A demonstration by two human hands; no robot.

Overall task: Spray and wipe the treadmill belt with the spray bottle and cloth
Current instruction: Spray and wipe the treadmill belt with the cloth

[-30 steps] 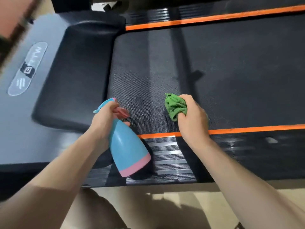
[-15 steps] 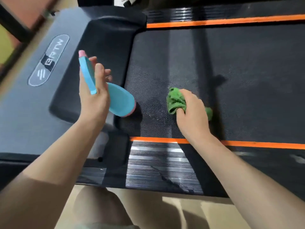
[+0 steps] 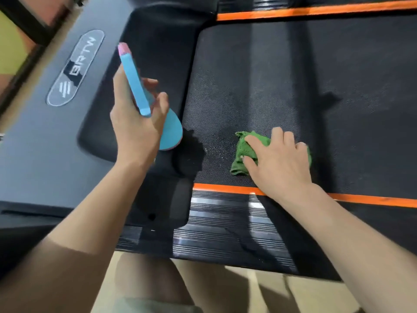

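The spray bottle [image 3: 169, 129] sat left of centre in the frame, held in the left hand [image 3: 133, 123] above the dark motor cover [image 3: 155, 41] at the belt's front end. It was light blue with a pink band round its base and a pink tip on the long blue spray head, which pointed toward the upper left. The fingers [image 3: 162, 102] of that hand were curled round the bottle's neck, and the body of the bottle tilted down to the right, its base just beside the edge of the treadmill belt [image 3: 316, 75].

The cloth [image 3: 242, 152] was green, crumpled and bunched, lying on the belt low in the middle of the frame, near the orange stripe [image 3: 225, 188] that ran along the belt's near edge. The right hand [image 3: 279, 161] lay on top of it with fingers spread fairly straight, pressing it to the belt; part of the cloth showed at the hand's far side too. Left of the cloth the belt's textured black surface bore pale speckles, possibly spray droplets, though the view was too soft to be sure.
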